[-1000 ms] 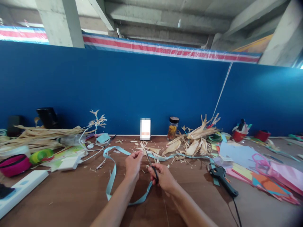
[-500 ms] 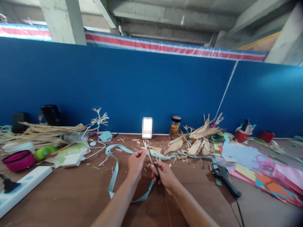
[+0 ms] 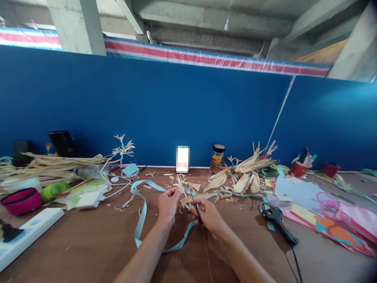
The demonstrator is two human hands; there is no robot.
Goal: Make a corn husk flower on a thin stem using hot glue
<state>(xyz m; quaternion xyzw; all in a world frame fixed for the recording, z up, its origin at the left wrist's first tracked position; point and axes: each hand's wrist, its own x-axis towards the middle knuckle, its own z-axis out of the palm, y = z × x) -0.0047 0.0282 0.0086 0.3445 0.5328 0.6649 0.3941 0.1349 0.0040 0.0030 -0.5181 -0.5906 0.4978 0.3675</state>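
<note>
My left hand (image 3: pixel 167 205) is closed in a pinch on a small flower of dried husk (image 3: pixel 180 182), whose pale pointed petals spread above the fingertips. My right hand (image 3: pixel 207 215) is wrapped round black-handled scissors (image 3: pixel 199 217), with the blades pointing up and away. A flat strip of husk (image 3: pixel 188 199) lies across at the right fingertips, by the blades; whether the fingers grip it too is unclear. Light blue ribbon (image 3: pixel 141 215) loops over the table around the left forearm and passes behind both hands. Husk scraps (image 3: pixel 169 179) are scattered beyond the fingers.
A hot glue gun (image 3: pixel 278 226) lies at right, beside coloured paper (image 3: pixel 306 196). Dried husks (image 3: pixel 249 173) and a dark-lidded jar (image 3: pixel 217 159) stand at the back. At left are a power strip (image 3: pixel 32 236), a pink band (image 3: pixel 22 201) and more husks (image 3: pixel 64 161).
My right hand has shifted slightly right and the scissors have swung a little away from the flower. The husk strip now shows across the right fingertips. My left hand keeps its pinch.
</note>
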